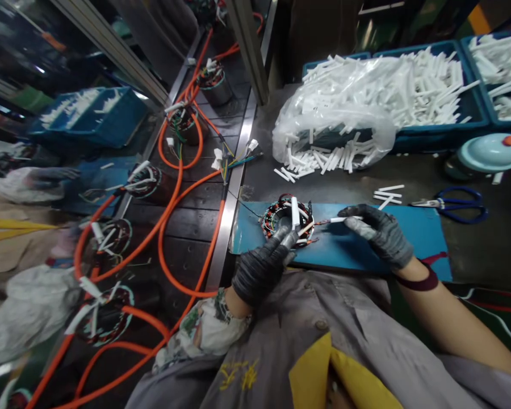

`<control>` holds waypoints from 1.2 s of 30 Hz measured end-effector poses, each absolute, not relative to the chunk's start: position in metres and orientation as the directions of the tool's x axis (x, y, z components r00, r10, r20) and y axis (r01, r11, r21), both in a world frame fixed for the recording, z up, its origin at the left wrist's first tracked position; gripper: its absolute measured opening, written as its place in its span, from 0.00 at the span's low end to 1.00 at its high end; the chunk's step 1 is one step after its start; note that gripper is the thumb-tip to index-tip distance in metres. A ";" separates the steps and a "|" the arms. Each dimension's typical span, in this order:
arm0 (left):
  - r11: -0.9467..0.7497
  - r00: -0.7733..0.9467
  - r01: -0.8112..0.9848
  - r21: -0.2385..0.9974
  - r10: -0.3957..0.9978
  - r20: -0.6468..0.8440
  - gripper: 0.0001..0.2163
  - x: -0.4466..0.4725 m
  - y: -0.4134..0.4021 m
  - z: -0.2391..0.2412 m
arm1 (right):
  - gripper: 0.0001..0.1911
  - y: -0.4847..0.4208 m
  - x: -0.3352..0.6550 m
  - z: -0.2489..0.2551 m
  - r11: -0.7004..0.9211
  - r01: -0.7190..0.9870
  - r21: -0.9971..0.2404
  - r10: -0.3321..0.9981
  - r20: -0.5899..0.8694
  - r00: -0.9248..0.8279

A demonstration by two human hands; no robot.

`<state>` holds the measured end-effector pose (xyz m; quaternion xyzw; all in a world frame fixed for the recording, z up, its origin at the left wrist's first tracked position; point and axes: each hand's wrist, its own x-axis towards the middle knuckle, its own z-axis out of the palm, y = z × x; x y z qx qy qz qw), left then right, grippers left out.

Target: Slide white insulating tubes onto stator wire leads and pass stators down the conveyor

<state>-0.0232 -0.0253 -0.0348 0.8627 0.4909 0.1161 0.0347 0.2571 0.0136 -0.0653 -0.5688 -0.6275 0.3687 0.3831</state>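
A round motor stator [288, 220] with copper windings and coloured wires lies on a blue mat [409, 238]. My left hand [262, 267], in a dark glove, grips the stator's near edge. My right hand [378, 233], also gloved, pinches a thin white sleeve tube [344, 219] that sits on a wire coming out of the stator's right side. Another white tube [295, 212] stands across the stator's top.
A clear bag of white tubes [332, 128] spills out behind the mat, beside blue bins [434, 136] full of them. Blue scissors [455, 204] and a teal lid [489, 153] lie to the right. On the left, a conveyor [196, 199] carries more stators with orange cables.
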 end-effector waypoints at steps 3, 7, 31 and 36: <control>-0.523 0.502 0.846 0.109 0.848 0.171 0.18 -0.023 -0.027 -0.034 | 0.14 0.022 0.262 -0.072 0.100 0.389 -0.916 0.990 0.051 -0.134; -0.530 0.527 0.848 -0.011 0.840 0.126 0.18 -0.024 -0.030 -0.038 | 0.13 0.028 0.264 -0.069 0.346 0.410 -0.844 0.928 0.245 -0.279; -0.562 0.529 0.826 -0.035 0.796 -0.296 0.25 -0.010 -0.008 -0.012 | 0.24 0.072 0.226 -0.045 0.362 0.397 -0.843 0.777 0.037 -0.628; -0.416 0.414 0.908 0.041 0.882 -0.225 0.24 -0.006 -0.015 -0.029 | 0.26 0.098 0.238 -0.047 0.410 0.449 -0.794 0.747 0.010 -0.664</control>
